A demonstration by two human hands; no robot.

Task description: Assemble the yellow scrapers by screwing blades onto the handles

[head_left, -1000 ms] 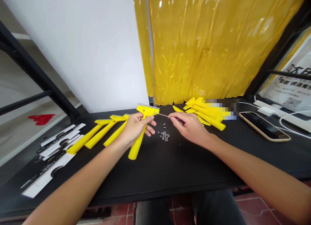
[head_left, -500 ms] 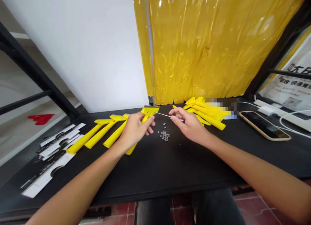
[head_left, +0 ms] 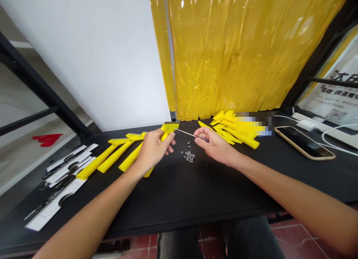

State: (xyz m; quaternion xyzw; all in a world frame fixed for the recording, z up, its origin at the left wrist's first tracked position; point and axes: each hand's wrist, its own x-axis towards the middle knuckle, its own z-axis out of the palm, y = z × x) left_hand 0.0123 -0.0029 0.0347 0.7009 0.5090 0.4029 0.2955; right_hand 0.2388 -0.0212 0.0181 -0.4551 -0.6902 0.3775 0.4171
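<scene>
My left hand (head_left: 155, 147) is closed around a yellow scraper (head_left: 169, 127), its wide head tilted up with a dark blade edge at the top. In my right hand (head_left: 214, 145) is a screwdriver (head_left: 185, 132), held by its dark handle between curled fingers. The thin metal shaft points left, and its tip meets the scraper's head. Below, between the hands, lies a pile of small screws and nuts (head_left: 190, 156). More yellow scrapers (head_left: 114, 155) lie in a row left of my left hand. The lower handle of the held one is partly hidden by my fingers.
Yellow handle parts (head_left: 237, 130) are heaped at the back right, beside a phone (head_left: 304, 142) and a power strip (head_left: 327, 130) with white cables. Printed card sleeves (head_left: 56, 203) lie at the left. A yellow plastic curtain (head_left: 223, 57) hangs behind the black table (head_left: 179, 199).
Both hands and the scraper have shifted slightly left in view, along with the camera. The screwdriver's tip stays at the scraper's head, and its handle has turned a little in my right fingers.
</scene>
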